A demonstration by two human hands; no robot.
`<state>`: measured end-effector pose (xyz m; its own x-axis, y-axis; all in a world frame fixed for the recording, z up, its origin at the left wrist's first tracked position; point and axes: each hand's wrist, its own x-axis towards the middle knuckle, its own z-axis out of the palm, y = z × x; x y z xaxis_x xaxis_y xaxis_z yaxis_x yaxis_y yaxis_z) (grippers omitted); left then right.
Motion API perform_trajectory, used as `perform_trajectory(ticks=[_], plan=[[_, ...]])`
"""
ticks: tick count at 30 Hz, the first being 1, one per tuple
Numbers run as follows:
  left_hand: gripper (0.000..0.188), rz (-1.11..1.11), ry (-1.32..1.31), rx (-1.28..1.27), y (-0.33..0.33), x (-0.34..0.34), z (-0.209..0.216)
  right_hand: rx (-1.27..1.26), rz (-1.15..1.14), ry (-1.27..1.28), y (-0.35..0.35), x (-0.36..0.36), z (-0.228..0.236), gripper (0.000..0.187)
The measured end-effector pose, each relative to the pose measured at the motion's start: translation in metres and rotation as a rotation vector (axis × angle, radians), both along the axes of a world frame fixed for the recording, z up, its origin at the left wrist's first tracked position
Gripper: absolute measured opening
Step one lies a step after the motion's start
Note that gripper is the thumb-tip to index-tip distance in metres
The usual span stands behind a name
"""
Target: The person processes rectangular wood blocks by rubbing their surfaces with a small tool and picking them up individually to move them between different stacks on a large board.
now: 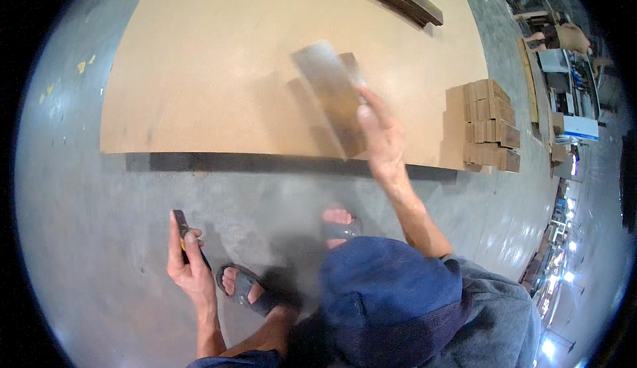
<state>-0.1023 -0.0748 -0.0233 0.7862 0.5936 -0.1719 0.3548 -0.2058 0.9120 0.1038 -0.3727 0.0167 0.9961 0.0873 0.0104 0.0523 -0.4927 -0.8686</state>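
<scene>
My right hand (385, 136) grips a flat wooden plank (328, 96) by its right edge, above the large tan sheet. The plank is smeared by motion, and its upper end shines grey. A darker brown edge shows just behind it; I cannot tell whether that is a second piece. Low on the left, over the floor, my left hand (190, 265) is closed around a slim black-and-yellow hand tool (180, 222) that points up. Its exact kind is unclear.
The tan sheet (199, 69) lies on something dark, raised off the grey floor (86, 235). Short wood blocks (488, 122) are stacked at its right edge. Dark wooden strips (405, 0) lie at its far side. Another person (570, 37) is far right, near equipment.
</scene>
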Motion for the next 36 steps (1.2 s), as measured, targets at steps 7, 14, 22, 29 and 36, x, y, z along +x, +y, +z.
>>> perform_trajectory(ticks=[7, 14, 22, 29, 36], plan=[[0.049, 0.046, 0.025, -0.371, -0.012, 0.015, -0.006, -0.574, -0.076, -0.191, -0.037, 0.017, -0.028, 0.044], [0.056, 0.099, 0.113, -0.427, -0.036, 0.015, 0.0, -0.732, 0.106, -0.359, -0.02, 0.008, -0.028, 0.08], [0.055, 0.074, 0.075, -0.432, -0.029, 0.003, -0.01, -0.563, 0.123, -0.349, -0.016, 0.012, -0.038, 0.083], [0.055, 0.009, 0.089, -0.438, -0.038, 0.016, -0.012, -0.747, 0.054, -0.245, -0.059, 0.03, -0.031, 0.079], [0.055, 0.046, 0.115, -0.418, -0.036, 0.011, -0.013, -0.629, 0.169, -0.206, -0.054, 0.044, -0.04, 0.086]])
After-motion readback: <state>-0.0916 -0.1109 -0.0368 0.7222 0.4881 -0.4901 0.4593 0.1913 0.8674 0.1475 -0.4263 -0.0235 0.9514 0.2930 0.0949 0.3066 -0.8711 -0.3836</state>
